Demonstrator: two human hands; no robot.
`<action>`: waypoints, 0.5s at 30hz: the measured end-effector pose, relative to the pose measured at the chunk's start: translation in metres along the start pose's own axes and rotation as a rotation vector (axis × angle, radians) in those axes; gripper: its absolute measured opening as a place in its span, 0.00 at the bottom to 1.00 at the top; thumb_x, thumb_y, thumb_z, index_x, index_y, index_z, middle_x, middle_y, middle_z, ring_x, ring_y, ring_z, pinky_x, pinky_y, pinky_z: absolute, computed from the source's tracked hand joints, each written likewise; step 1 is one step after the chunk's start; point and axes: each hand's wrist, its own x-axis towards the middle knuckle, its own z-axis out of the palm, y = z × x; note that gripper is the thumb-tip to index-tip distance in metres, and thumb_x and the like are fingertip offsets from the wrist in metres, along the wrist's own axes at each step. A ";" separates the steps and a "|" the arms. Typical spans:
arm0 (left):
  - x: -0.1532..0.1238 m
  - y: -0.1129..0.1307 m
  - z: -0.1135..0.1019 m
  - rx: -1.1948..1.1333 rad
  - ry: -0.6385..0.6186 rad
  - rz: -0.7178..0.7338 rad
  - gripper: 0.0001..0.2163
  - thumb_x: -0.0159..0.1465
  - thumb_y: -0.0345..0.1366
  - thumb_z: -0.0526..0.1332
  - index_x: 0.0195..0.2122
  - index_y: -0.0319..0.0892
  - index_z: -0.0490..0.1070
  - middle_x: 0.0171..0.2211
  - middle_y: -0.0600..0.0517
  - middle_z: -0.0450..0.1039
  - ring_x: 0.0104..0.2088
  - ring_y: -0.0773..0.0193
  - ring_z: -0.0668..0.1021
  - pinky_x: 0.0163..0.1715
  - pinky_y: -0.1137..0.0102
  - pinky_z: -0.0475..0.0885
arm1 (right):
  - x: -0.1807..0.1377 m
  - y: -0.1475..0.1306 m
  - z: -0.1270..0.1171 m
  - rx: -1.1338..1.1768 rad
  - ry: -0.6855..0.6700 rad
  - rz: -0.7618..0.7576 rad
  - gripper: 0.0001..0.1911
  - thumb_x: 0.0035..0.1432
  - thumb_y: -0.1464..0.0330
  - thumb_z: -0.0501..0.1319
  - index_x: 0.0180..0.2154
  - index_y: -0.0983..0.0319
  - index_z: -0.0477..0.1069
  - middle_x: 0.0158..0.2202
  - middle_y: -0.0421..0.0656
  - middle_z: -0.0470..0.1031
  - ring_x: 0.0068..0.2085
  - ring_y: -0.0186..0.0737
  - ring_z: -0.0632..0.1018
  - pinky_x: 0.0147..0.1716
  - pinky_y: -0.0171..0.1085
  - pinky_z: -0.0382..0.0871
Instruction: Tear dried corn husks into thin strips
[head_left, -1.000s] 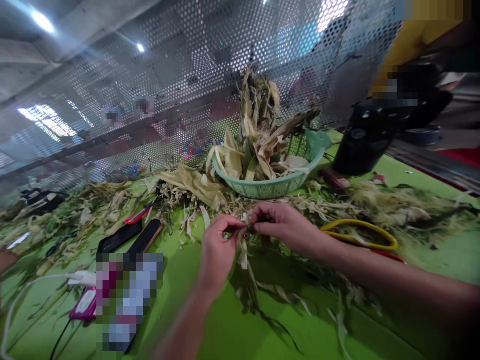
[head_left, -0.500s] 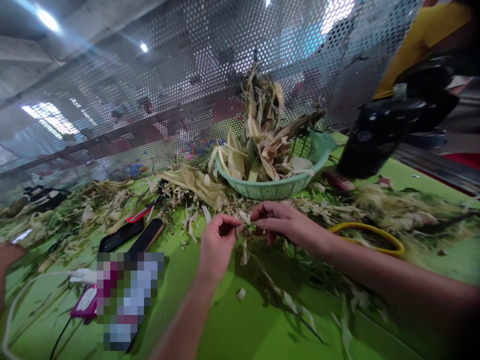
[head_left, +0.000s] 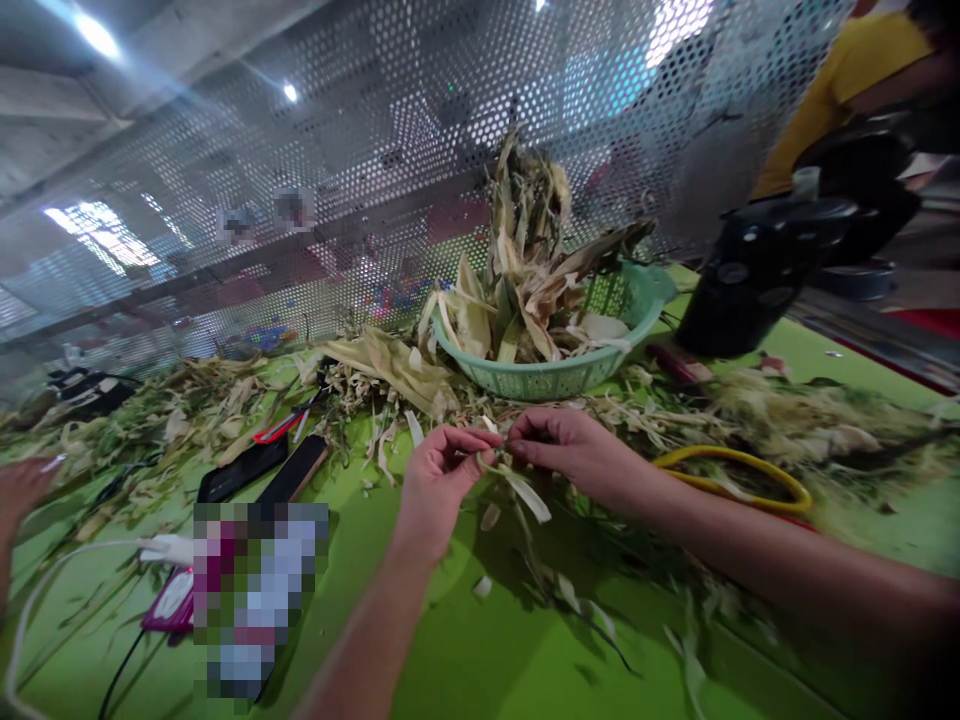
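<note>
Over the green table [head_left: 465, 660], my left hand [head_left: 439, 490] pinches a pale strip of corn husk [head_left: 531, 497] between thumb and fingers. My right hand [head_left: 559, 440] meets it from the right, fingertips closed on the same small bunch of husk. Husk ends dangle below the fingertips, one of them broad and light. The exact place where the fingers grip is too small to make out. Just beyond both hands stands a green plastic basket [head_left: 517, 382] heaped with dried corn husks [head_left: 517, 290].
A yellow ring [head_left: 802, 490] lies beside my right forearm. To the right stands a black container [head_left: 750, 280], with a person's yellow sleeve [head_left: 885, 60] behind. On the left are a dark phone [head_left: 296, 475], a red-handled tool [head_left: 277, 430], a white cable [head_left: 45, 580] and another person's hand [head_left: 26, 490].
A broad pale husk end now hangs out below my fingertips, and my hands have shifted slightly. The other person's hand at the left has moved up and further into view.
</note>
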 end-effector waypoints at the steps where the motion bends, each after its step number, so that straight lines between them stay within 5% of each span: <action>1: 0.000 0.000 0.000 -0.009 -0.007 -0.007 0.06 0.56 0.34 0.67 0.30 0.41 0.70 0.37 0.50 0.77 0.40 0.65 0.77 0.43 0.69 0.70 | 0.000 0.001 0.000 -0.013 0.008 -0.014 0.11 0.53 0.59 0.61 0.28 0.60 0.67 0.23 0.37 0.68 0.22 0.31 0.66 0.21 0.32 0.61; 8: 0.002 -0.002 -0.006 0.108 0.094 -0.007 0.07 0.56 0.35 0.67 0.32 0.40 0.71 0.30 0.54 0.74 0.32 0.69 0.74 0.36 0.73 0.68 | -0.001 0.004 -0.002 -0.173 0.088 -0.077 0.08 0.55 0.63 0.60 0.28 0.60 0.67 0.22 0.36 0.67 0.21 0.32 0.70 0.21 0.33 0.62; 15: 0.005 -0.003 -0.005 0.136 0.026 -0.025 0.09 0.56 0.35 0.68 0.34 0.40 0.70 0.31 0.53 0.73 0.33 0.68 0.73 0.35 0.73 0.68 | 0.000 -0.002 -0.003 -0.062 0.093 -0.064 0.13 0.51 0.58 0.64 0.28 0.61 0.68 0.23 0.36 0.67 0.20 0.31 0.68 0.20 0.33 0.64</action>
